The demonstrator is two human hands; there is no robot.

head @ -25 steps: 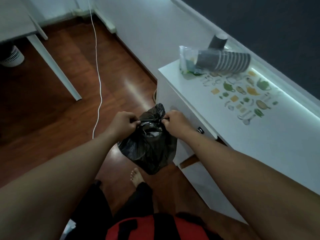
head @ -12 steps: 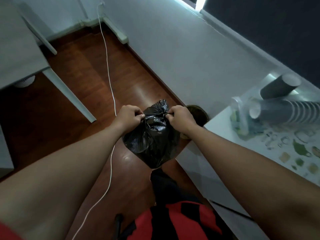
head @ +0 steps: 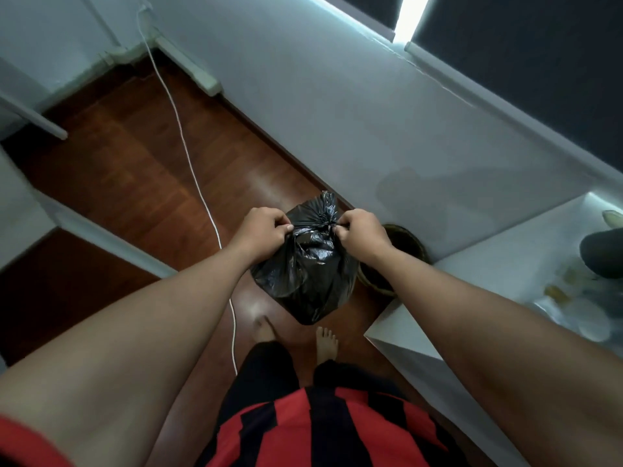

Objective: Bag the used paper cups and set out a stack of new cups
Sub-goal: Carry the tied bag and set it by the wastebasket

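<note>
Shirt (head: 323, 429) striped red and black fills the bottom of our view, and past it our two bare feet (head: 326, 342) stand on the brown floor (head: 135, 176). Our arms reach forward. Left hand (head: 261, 235) and right hand (head: 359, 232) each pinch a twisted strand of black plastic at the neck of the bag (head: 305, 271) — fingers curled tight, the strands drawn sideways between them. The bag hangs bulging in the air above the floor, just ahead of our toes, its gathered top sticking up between the hands. What it holds we cannot see.

Beside our right arm is the corner of a white counter (head: 472, 284), with a dark cup (head: 601, 252) lying blurred at the frame's edge. Behind the bag, against the wall, sits a dark round basket (head: 409, 246). A white cord (head: 188, 156) runs across the floor toward the far corner — past a white table leg (head: 101, 235).
</note>
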